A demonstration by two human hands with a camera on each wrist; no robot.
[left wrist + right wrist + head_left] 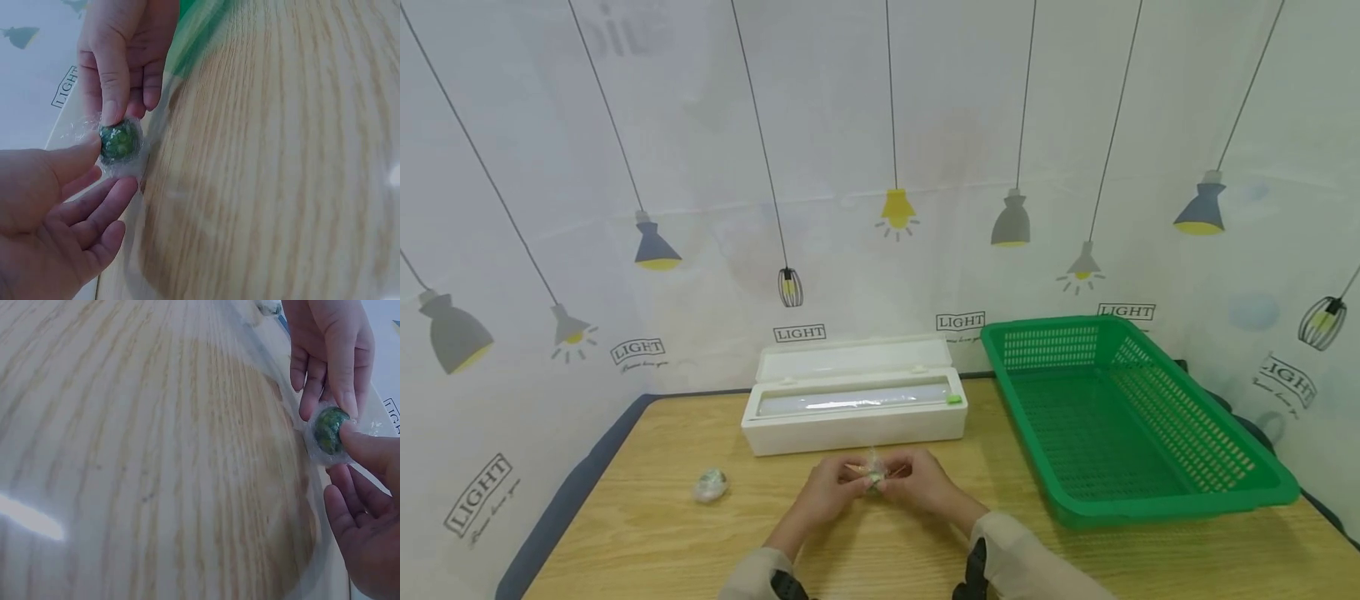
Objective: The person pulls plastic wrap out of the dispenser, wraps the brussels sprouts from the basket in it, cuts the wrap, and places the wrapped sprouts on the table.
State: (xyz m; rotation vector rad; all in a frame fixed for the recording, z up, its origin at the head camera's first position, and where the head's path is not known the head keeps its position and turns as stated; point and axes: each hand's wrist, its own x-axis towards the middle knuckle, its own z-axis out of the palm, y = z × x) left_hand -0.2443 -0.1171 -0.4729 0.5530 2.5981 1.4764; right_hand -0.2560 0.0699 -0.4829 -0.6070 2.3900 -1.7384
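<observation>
Both hands meet over the near middle of the wooden surface (647, 533), just in front of the white dispenser box.

Left hand (829, 492): thumb and fingers close on a small green ball (119, 141) wrapped in clear film (80, 127). In the left wrist view the thumb presses the ball's side, the other fingers lie loosely beneath it, half straight.

Right hand (922, 481): thumb and forefinger pinch the same ball from the opposite side; remaining fingers curl behind it. In the right wrist view the ball (329, 429) sits between the two hands, film bunched round it and trailing off toward the surface.

The ball is held a little above the surface, not resting on it, as far as the head view shows. Loose film hangs down from it; its edge is hard to trace against the wood.

Around:
- White dispenser box (853, 404), lid open and tipped back, a roll of film lying inside, a small green tab at its right end. Just beyond the hands.
- Second wrapped ball (710, 485), lying on the surface to the left of the hands, well apart from them.
- Green plastic basket (1217, 492) with slotted walls, on the right side of the surface, near the box's right end.
- Backdrop: white sheet printed with hanging lamps and the word LIGHT.
</observation>
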